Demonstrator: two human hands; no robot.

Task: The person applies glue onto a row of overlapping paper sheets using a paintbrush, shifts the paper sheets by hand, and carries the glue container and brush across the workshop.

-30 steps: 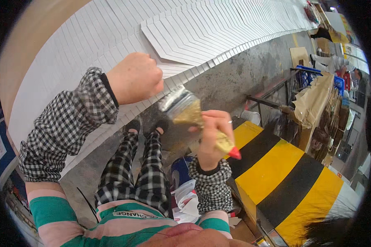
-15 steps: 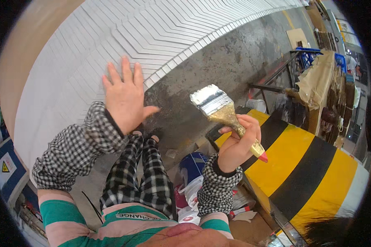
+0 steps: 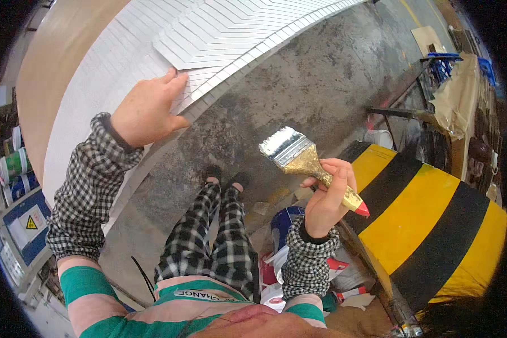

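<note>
Wide white sheets (image 3: pixel 104 93) lie overlapped in a fan, their stepped edges curving along the table side. My left hand (image 3: pixel 146 110) rests on them, fingertips at the corner of an upper sheet (image 3: pixel 200 42). Its thumb stretches away over the sheets' edge, and I see nothing gripped in it. Over the floor to the right, my right hand (image 3: pixel 329 197) is wrapped round the handle of a flat paintbrush (image 3: pixel 301 160). The brush tilts with its bristles up to the left, coated in white, and its red handle tip down to the right.
A brown tabletop (image 3: pixel 56 62) extends beyond the sheets at the left. Close by my right arm stands a yellow-and-black striped panel (image 3: pixel 417 219). Buckets, including a blue one (image 3: pixel 284 222), and wrappers sit below that arm. Stacked cardboard (image 3: pixel 462 101) is at the far right.
My left hand has turned and slid left along the sheets, its spread fingers now drawn together at a sheet corner. The view has shifted; the right hand keeps the paintbrush in much the same pose.
</note>
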